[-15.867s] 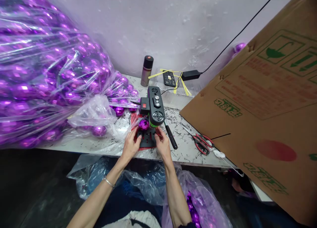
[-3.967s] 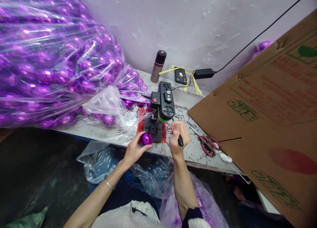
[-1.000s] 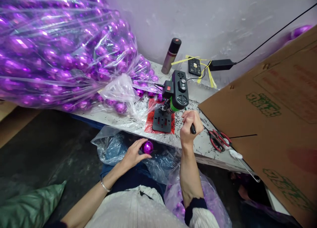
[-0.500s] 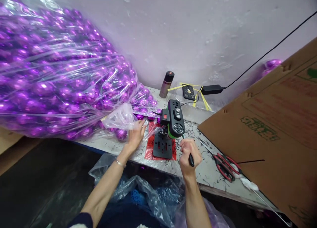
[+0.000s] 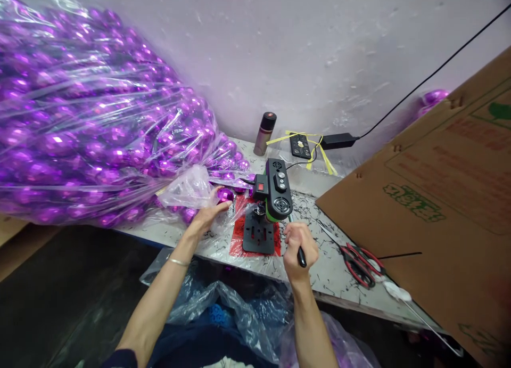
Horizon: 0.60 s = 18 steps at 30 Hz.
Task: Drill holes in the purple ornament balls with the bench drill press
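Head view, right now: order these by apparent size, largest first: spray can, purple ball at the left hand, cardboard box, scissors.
1. Cardboard box, though the frame cuts it off
2. Scissors, judged by overall length
3. Spray can
4. Purple ball at the left hand, partly hidden by it

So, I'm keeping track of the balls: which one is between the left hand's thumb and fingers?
The ball left of the machine, right at the left hand's thumb tip; no other visible ball has fingers around it.
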Tool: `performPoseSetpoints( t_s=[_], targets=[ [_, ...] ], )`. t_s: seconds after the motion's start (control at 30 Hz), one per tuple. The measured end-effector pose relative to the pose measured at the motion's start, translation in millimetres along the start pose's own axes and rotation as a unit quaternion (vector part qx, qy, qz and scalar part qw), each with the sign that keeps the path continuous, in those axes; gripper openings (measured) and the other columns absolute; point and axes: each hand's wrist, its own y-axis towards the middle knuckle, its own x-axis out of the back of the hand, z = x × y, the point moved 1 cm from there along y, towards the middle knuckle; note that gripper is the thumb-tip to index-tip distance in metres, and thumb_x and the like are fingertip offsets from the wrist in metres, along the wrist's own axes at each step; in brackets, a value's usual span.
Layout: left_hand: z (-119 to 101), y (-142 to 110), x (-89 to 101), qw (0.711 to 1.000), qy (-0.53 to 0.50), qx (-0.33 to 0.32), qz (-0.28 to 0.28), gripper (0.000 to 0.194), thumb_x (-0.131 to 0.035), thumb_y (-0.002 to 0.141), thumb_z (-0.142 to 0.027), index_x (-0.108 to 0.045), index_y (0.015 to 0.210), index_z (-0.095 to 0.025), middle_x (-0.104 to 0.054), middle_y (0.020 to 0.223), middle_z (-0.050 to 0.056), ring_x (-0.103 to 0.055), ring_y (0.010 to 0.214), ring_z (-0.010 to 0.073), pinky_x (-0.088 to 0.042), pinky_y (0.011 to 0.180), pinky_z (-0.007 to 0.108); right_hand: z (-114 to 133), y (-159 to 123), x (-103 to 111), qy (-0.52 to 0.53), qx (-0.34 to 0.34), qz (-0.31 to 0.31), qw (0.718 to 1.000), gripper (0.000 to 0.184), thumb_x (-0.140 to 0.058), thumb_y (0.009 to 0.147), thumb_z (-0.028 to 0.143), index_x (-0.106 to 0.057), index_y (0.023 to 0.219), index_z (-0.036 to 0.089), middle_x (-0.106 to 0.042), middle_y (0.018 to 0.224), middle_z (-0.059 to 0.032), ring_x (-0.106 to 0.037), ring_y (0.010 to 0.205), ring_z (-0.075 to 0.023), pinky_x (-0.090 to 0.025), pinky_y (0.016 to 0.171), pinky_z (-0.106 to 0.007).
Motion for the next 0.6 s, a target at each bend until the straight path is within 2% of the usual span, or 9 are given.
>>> performPoseSetpoints(
  t_s=[0.1,0.17,0.27,0.37,0.43,0.5,0.6],
  targets=[
    [-1.0,-33.5,-1.3,0.981,-0.163,0.094,0.042,0.043,-0.068,0.09,-0.051,-0.068,0.117,-0.018,-0.073,0.121,0.013,-0.072,0.111,0.0284,-0.063,0.096,0.045,1.8,1.9,0.3,0.008,-0.014,-0.007,1.0,0.034,-0.045,0.099,0.008,-0.045,0.068,0.022,-0.054,0.068,0.0018,-0.055,0.065,-0.0125,-0.041,0.061,-0.029],
    [-1.1,-50.7,-6.1,0.968,-0.218,0.121,0.04,0.041,-0.06,0.095,-0.054,-0.069,0.111,-0.017,-0.074,0.119,0.014,-0.072,0.112,0.029,-0.063,0.097,0.046,3.8,5.1,0.5,0.007,-0.03,-0.007,1.0,0.034,-0.045,0.1,0.01,-0.046,0.067,0.022,-0.055,0.068,0.0018,-0.055,0.065,-0.0125,-0.041,0.061,-0.029],
    [-1.9,-67.0,-19.3,0.946,-0.282,0.158,0.022,0.031,-0.06,0.097,-0.046,-0.069,0.107,-0.017,-0.076,0.116,0.013,-0.073,0.112,0.0272,-0.062,0.099,0.045,8.3,12.6,1.0,0.001,-0.048,-0.007,0.999,0.036,-0.045,0.101,0.015,-0.047,0.067,0.022,-0.054,0.066,0.0016,-0.055,0.064,-0.0128,-0.041,0.061,-0.029],
    [-3.7,-77.7,-35.1,0.917,-0.332,0.22,0.003,0.021,-0.071,0.089,-0.032,-0.07,0.103,-0.016,-0.078,0.104,0.009,-0.075,0.098,0.0213,-0.065,0.09,0.035,13.1,20.2,1.7,-0.001,-0.067,-0.004,0.998,0.039,-0.044,0.103,0.019,-0.045,0.065,0.023,-0.052,0.065,0.0017,-0.054,0.063,-0.0128,-0.041,0.062,-0.03],
    [-5.0,-83.5,-44.6,0.905,-0.346,0.246,-0.006,0.027,-0.077,0.083,-0.026,-0.07,0.106,-0.016,-0.078,0.097,0.006,-0.074,0.084,0.0168,-0.064,0.075,0.027,15.4,23.7,2.3,-0.004,-0.082,0.003,0.997,0.039,-0.043,0.104,0.021,-0.044,0.065,0.022,-0.051,0.065,0.002,-0.053,0.063,-0.0122,-0.04,0.062,-0.029],
    [-5.5,-87.6,-53.1,0.904,-0.35,0.247,-0.004,0.039,-0.081,0.078,-0.025,-0.069,0.115,-0.019,-0.078,0.1,0.005,-0.073,0.078,0.0148,-0.06,0.065,0.023,16.8,25.7,2.8,-0.008,-0.089,0.011,0.996,0.039,-0.043,0.104,0.022,-0.045,0.066,0.022,-0.051,0.065,0.0022,-0.052,0.063,-0.0119,-0.04,0.062,-0.029],
    [-1.0,-88.8,-65.2,0.92,-0.331,0.209,0.006,0.051,-0.084,0.075,-0.029,-0.067,0.123,-0.02,-0.076,0.115,0.006,-0.073,0.088,0.0171,-0.06,0.074,0.026,17.3,25.9,3.3,-0.011,-0.086,0.014,0.996,0.038,-0.043,0.104,0.022,-0.045,0.066,0.022,-0.051,0.065,0.0021,-0.053,0.064,-0.012,-0.04,0.063,-0.029]
  ],
)
